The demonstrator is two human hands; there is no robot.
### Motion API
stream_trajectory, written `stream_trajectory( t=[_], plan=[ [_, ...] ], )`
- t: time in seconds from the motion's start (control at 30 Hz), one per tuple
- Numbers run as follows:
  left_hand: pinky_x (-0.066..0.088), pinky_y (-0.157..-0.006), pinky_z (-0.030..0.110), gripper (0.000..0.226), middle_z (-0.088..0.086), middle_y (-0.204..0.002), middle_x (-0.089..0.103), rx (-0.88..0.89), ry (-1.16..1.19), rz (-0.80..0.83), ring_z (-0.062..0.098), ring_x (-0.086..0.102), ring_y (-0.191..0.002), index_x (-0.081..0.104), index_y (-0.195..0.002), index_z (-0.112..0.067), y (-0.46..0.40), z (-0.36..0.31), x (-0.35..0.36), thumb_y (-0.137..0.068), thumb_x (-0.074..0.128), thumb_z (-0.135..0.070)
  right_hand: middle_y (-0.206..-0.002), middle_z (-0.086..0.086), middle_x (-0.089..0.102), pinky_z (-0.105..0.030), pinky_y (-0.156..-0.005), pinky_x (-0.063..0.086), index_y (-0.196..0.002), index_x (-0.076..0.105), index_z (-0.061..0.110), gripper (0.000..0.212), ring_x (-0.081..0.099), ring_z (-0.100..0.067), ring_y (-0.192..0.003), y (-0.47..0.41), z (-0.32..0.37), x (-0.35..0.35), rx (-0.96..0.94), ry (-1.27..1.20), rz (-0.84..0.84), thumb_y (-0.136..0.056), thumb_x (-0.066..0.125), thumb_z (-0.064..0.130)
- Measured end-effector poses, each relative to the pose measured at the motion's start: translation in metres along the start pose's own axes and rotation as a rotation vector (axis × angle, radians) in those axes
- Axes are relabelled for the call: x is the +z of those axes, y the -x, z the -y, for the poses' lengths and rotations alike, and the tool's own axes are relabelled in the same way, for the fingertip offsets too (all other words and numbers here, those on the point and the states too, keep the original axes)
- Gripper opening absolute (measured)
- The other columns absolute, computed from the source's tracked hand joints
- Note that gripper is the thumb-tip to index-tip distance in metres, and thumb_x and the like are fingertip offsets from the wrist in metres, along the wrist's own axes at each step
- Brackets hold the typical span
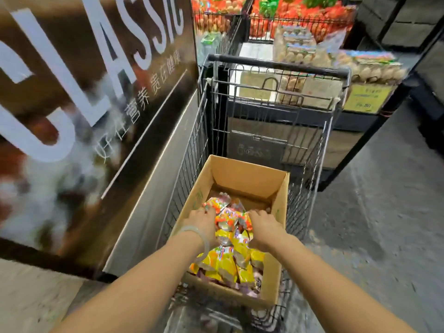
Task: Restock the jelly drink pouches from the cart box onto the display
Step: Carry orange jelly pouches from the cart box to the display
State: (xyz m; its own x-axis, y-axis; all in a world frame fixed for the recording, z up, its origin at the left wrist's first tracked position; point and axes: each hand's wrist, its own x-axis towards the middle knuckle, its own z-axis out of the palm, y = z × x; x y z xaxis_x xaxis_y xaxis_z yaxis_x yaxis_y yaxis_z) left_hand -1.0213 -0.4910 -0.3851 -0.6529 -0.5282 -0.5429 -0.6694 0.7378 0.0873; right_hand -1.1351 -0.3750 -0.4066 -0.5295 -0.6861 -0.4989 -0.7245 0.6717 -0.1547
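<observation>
An open cardboard box [245, 174] sits in a wire shopping cart [310, 150]. Its near half holds several jelly drink pouches [230, 263], yellow ones close to me and orange-red ones [228, 218] further in. Both my hands are inside the box, one on each side of the orange-red bunch. My left hand [203, 221], with a pale bangle on its wrist, presses on the bunch from the left. My right hand [263, 223] presses on it from the right. The fingertips are buried among the pouches. The far end of the box floor is bare.
A large dark sign panel [79, 97] with white letters stands close on the left of the cart. Beyond the cart is a low display with egg cartons [312, 56] and a yellow price tag [368, 98]. Wire bins of red packs [295, 18] lie further back. Grey floor [374, 212] runs along the right.
</observation>
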Motion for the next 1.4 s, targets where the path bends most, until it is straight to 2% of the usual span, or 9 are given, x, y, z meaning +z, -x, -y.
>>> stream_trajectory(
  t=[0.2, 0.4, 0.57, 0.7, 0.93, 1.13, 1.2, 1.3, 1.4],
  plan=[
    [0.038, -0.106, 0.039, 0.082, 0.010, -0.142, 0.035, 0.014, -0.052, 0.147, 0.029, 0.033, -0.134, 0.026, -0.144, -0.013, -0.099, -0.002, 0.009, -0.081, 0.067, -0.045, -0.144, -0.011, 0.031, -0.045, -0.106, 0.039, -0.141, 0.027, 0.014, 0.073, 0.030, -0.033, -0.136, -0.086, -0.020, 0.038, 0.068, -0.074, 0.131, -0.080, 0.066, 0.020],
    [0.038, -0.106, 0.042, 0.064, 0.016, -0.144, 0.031, -0.001, 0.051, 0.319, 0.032, 0.033, -0.134, 0.034, -0.138, -0.013, -0.200, -0.004, 0.052, -0.087, 0.059, -0.042, -0.132, -0.014, 0.048, -0.037, -0.100, 0.042, -0.132, 0.038, 0.010, 0.056, 0.046, -0.030, -0.124, -0.175, -0.043, 0.083, 0.228, -0.320, 0.227, -0.083, 0.064, 0.023],
    [0.039, -0.101, 0.041, 0.049, 0.015, -0.137, 0.045, 0.034, 0.113, 0.343, 0.032, 0.041, -0.129, 0.038, -0.135, -0.011, -0.256, -0.020, 0.087, -0.094, 0.050, -0.034, -0.135, -0.019, 0.049, -0.037, -0.100, 0.043, -0.138, 0.032, 0.005, 0.086, 0.050, -0.035, -0.122, -0.228, -0.062, 0.127, 0.650, -0.809, 0.141, -0.072, 0.065, 0.050],
    [0.045, -0.097, 0.039, 0.048, 0.012, -0.131, 0.049, -0.047, 0.053, 0.332, 0.029, 0.048, -0.124, 0.040, -0.130, -0.007, -0.280, -0.027, 0.104, -0.092, 0.056, -0.031, -0.144, -0.022, 0.039, -0.039, -0.107, 0.036, -0.144, 0.014, -0.002, 0.097, 0.041, -0.035, -0.131, -0.260, -0.074, 0.152, 0.889, -1.020, 0.084, -0.080, 0.065, 0.050],
    [0.040, -0.105, 0.036, 0.062, 0.014, -0.137, 0.037, -0.142, -0.011, 0.422, 0.030, 0.037, -0.129, 0.033, -0.136, -0.002, -0.291, -0.035, 0.115, -0.089, 0.062, -0.030, -0.139, -0.023, 0.043, -0.042, -0.104, 0.040, -0.140, 0.020, -0.001, 0.108, 0.045, -0.037, -0.128, -0.277, -0.072, 0.172, 1.102, -1.124, -0.012, -0.061, 0.086, 0.034],
    [0.049, -0.091, 0.024, 0.051, 0.007, -0.122, 0.055, -0.223, 0.091, 0.527, 0.022, 0.052, -0.123, 0.048, -0.126, -0.003, -0.288, -0.031, 0.112, -0.086, 0.066, -0.028, -0.097, -0.020, 0.067, -0.045, -0.083, 0.055, -0.069, 0.049, 0.008, 0.041, 0.066, -0.031, -0.088, -0.272, -0.076, 0.172, 1.132, -1.314, -0.013, -0.053, 0.087, 0.005],
    [0.051, -0.072, 0.013, 0.031, 0.002, -0.088, 0.061, -0.257, 0.155, 0.665, 0.017, 0.060, -0.114, 0.059, -0.114, -0.001, -0.284, -0.027, 0.112, -0.092, 0.059, -0.023, -0.076, -0.013, 0.064, -0.037, -0.077, 0.055, -0.064, 0.049, 0.011, 0.035, 0.063, -0.026, -0.075, -0.263, -0.072, 0.173, 1.063, -1.412, 0.114, -0.061, 0.080, -0.005],
    [0.050, -0.073, 0.025, 0.029, -0.002, -0.069, 0.054, -0.346, 0.260, 0.696, 0.014, 0.060, -0.083, 0.057, -0.082, -0.008, -0.278, -0.020, 0.105, -0.085, 0.066, -0.036, -0.067, -0.009, 0.065, -0.037, -0.066, 0.055, -0.076, 0.062, 0.003, 0.024, 0.061, -0.021, -0.058, -0.238, -0.063, 0.167, 0.971, -1.523, 0.288, -0.066, 0.072, -0.017],
    [0.051, -0.078, 0.033, 0.057, 0.007, -0.108, 0.063, -0.419, 0.543, 0.675, 0.024, 0.064, -0.094, 0.045, -0.130, -0.010, -0.264, -0.007, 0.105, -0.082, 0.070, -0.028, -0.075, -0.008, 0.068, -0.033, -0.062, 0.057, -0.085, 0.065, 0.007, 0.031, 0.063, -0.020, -0.062, -0.214, -0.055, 0.150, 0.861, -1.581, 0.208, -0.068, 0.070, -0.019]
  ],
)
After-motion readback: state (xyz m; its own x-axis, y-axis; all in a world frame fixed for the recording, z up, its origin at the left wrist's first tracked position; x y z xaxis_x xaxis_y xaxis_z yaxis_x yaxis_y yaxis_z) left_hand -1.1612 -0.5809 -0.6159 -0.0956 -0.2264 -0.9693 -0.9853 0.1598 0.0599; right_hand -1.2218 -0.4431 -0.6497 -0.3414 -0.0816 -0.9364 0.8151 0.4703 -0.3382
